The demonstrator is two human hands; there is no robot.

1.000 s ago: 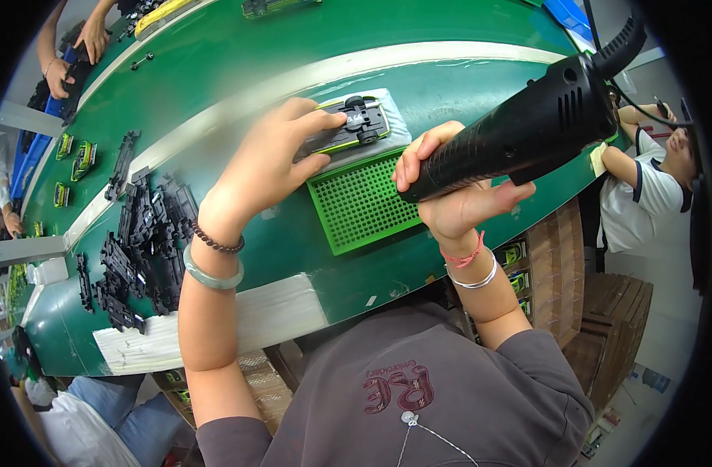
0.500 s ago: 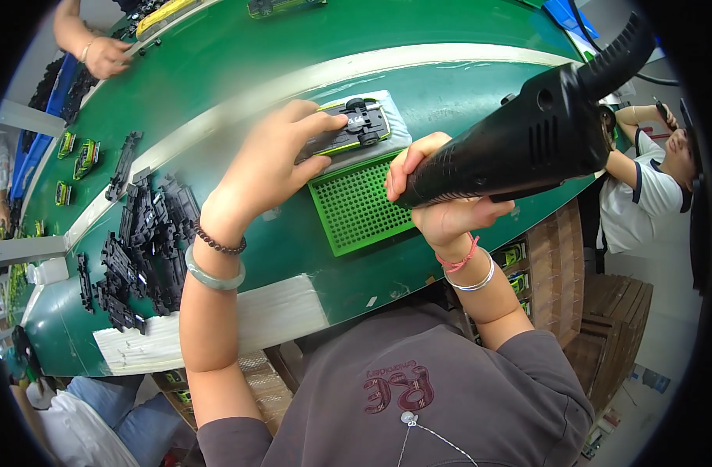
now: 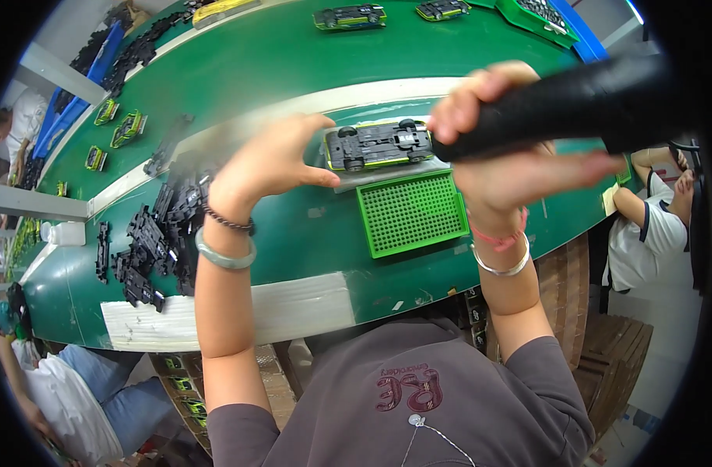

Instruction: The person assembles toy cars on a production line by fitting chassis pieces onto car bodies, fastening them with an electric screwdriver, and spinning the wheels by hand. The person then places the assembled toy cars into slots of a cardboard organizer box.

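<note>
An upturned toy car [image 3: 378, 145], black underside up with a green body edge, lies on a pale pad [image 3: 348, 182] ahead of me. Just left of it is my left hand [image 3: 266, 156], thumb and fingers apart, holding nothing. My right hand [image 3: 492, 175], blurred, grips a black corded electric screwdriver [image 3: 574, 109] beside the car's right end. The tool's tip is hidden behind my fingers. Directly nearer than the car sits a green tray [image 3: 413, 248] with a grid of small holes.
Loose black plastic chassis parts [image 3: 146, 245] are heaped at the left. Small green car pieces [image 3: 128, 128] lie beyond them. Other upturned toy cars [image 3: 350, 17] and a green bin of small parts [image 3: 536, 14] are at the far side. Another person [image 3: 655, 222] is at the right.
My left hand has come off the car and moved to its left. My right hand has lifted farther up with the screwdriver. The other person's hand at the far left is out of view.
</note>
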